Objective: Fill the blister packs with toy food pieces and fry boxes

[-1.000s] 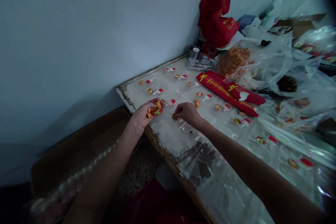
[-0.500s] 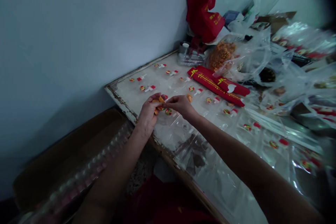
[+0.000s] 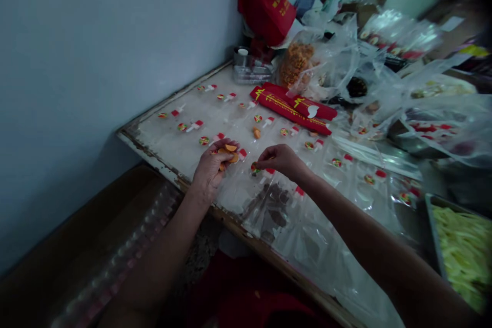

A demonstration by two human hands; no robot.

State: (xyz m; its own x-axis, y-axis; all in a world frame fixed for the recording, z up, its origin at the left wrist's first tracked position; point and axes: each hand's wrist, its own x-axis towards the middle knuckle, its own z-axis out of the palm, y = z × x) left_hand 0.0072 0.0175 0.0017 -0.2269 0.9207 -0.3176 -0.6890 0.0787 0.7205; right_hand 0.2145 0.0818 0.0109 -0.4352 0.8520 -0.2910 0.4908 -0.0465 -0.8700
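Here's the round disc (image 3: 254, 168), pinched by my right hand (image 3: 280, 158) at its fingertips | my left hand (image 3: 209, 166) clasps orange pieces (image 3: 233, 157) | both forearms (image 3: 346, 218) outstretched

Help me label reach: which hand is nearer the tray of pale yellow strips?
Right. The right hand is left of the tray, not touching it; the left hand is farther left.

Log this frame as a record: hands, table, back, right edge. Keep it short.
left hand: holds orange pieces
right hand: fingertips at a round label; held or only touched, unclear
table: rows of other round labels, red-and-white tags, clear plastic
back: red bag, clear bag of orange bits
right edge: tray of pale strips
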